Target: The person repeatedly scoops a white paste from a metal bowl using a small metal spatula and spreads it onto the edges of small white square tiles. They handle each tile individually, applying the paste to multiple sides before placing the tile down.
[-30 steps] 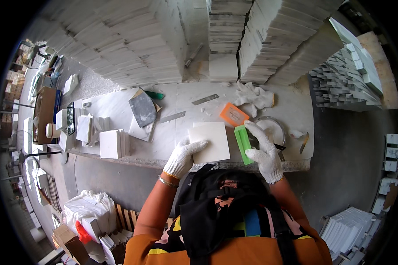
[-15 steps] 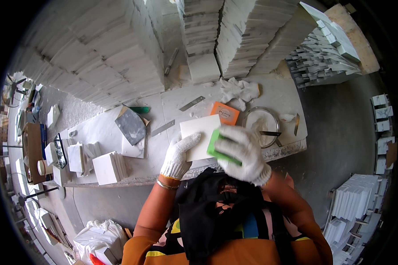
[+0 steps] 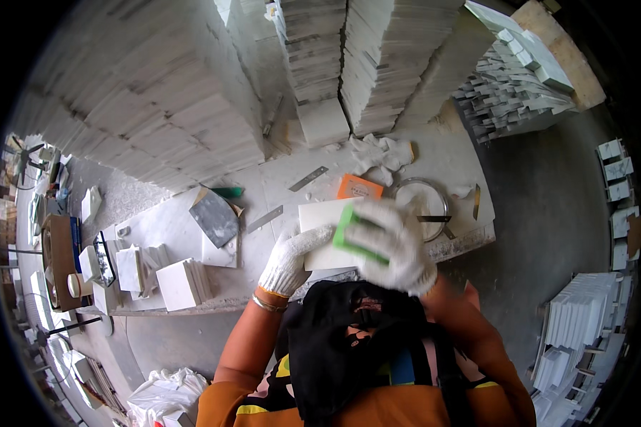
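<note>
A square white stone tile (image 3: pixel 322 215) lies at the front of the bench before me. My left hand (image 3: pixel 292 260), in a white knit glove, grips its left side with the thumb across the top; the other fingers are hidden. A flat green block (image 3: pixel 343 229) rests on the tile's right part. My right hand (image 3: pixel 397 249), gloved the same way and slightly blurred, is closed over that block and hides the tile's right edge. Just beyond the tile is an orange box (image 3: pixel 360 186). A round metal-rimmed dish (image 3: pixel 440 196) of white powder stands to the right, a dark blade lying across it.
High stacks of white tiles (image 3: pixel 157 92) line the back of the bench (image 3: pixel 278 185). A crumpled glove (image 3: pixel 382 155) and two metal strips (image 3: pixel 265 219) lie on it. At left are a grey slab (image 3: pixel 214 217) and small tile stacks (image 3: pixel 183 285). More tiles (image 3: pixel 584 320) stand at right.
My right hand has shifted the green block slightly across the tile. Tile and left hand sit a little further right and lower. The whole view has tilted a little.
</note>
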A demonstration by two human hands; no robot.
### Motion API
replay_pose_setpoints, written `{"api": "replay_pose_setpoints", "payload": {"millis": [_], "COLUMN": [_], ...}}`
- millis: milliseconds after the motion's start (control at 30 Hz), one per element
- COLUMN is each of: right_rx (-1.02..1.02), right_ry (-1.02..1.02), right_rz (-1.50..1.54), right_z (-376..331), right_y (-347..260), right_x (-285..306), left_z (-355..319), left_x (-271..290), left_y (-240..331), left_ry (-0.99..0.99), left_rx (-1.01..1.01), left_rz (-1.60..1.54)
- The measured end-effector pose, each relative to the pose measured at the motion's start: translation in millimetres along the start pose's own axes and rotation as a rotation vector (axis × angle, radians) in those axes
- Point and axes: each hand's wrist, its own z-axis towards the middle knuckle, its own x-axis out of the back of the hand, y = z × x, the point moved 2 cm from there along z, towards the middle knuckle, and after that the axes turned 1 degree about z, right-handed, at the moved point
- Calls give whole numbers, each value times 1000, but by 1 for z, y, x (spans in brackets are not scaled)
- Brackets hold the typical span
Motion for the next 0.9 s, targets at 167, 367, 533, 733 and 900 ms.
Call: {"api": "replay_pose_setpoints", "payload": {"millis": [167, 367, 533, 733, 900], "right_rx": [-161, 5, -107, 3, -130], "right_ry": [105, 3, 75, -58, 115], "right_rz": [61, 80, 34, 81, 42], "right_z": [3, -2, 14, 2, 17], "right_y": [31, 4, 44, 7, 56], "right_x": [2, -5, -3, -9, -6], "left_z": [0, -4, -2, 3, 1], "left_x": [-12, 4, -3, 9, -8], "left_y": [-2, 3, -2, 4, -1], "left_ry": [43, 64, 77, 68, 96], "left_rx": [-34, -9, -34, -54, 11], "left_rz": [-51, -25, 22, -48, 11]}}
